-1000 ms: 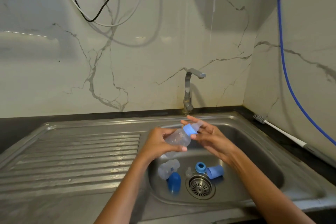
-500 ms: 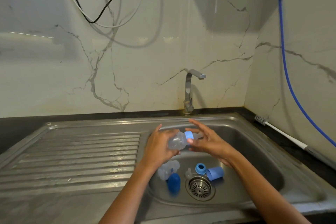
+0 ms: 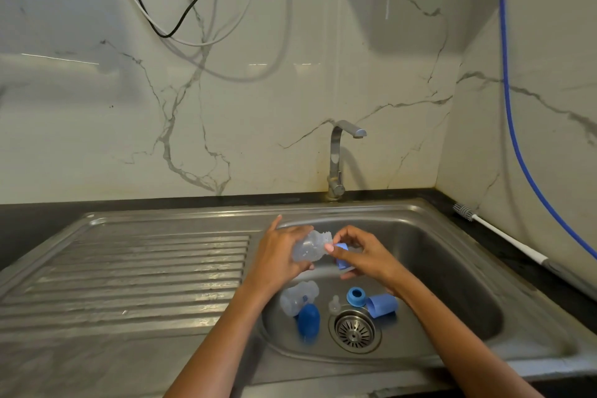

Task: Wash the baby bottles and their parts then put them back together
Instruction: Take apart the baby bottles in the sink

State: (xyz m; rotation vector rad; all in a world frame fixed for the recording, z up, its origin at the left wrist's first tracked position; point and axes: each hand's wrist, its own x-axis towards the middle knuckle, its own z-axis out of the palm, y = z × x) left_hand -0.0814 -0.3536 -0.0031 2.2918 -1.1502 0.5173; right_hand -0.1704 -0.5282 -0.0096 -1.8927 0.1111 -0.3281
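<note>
Marble wall (image 3: 258, 126) behind and to the right, veined grey, with black and white cables (image 3: 193, 10) looping down at upper left and a blue hose (image 3: 508, 100) hanging along the right side. Dark table (image 3: 38, 220) below it, carrying a steel sink (image 3: 452, 268) with a ribbed drainboard (image 3: 135, 278) on the left and a basin on the right. Chrome tap (image 3: 337, 161) upright at the basin's back edge, spout turned right. White-handled bottle brush (image 3: 504, 236) lying on the table at right, bristles toward the corner.

Over the basin, left hand (image 3: 277, 255) wrapped around a clear baby bottle (image 3: 310, 247), neck pointing right (index finger sticking up, off the bottle). Just beside the neck, right hand (image 3: 365, 255) pinching a blue screw ring (image 3: 340, 257), apart from the threads by a sliver.

On the basin floor: second clear bottle (image 3: 295, 299) lying on its side at left, dark blue cap (image 3: 308, 320) touching its near end; light blue cap (image 3: 382, 305) on its side right of the round drain strainer (image 3: 354, 329); blue ring (image 3: 355, 296) just beside that cap; small clear teat (image 3: 334, 304) between ring and bottle.
</note>
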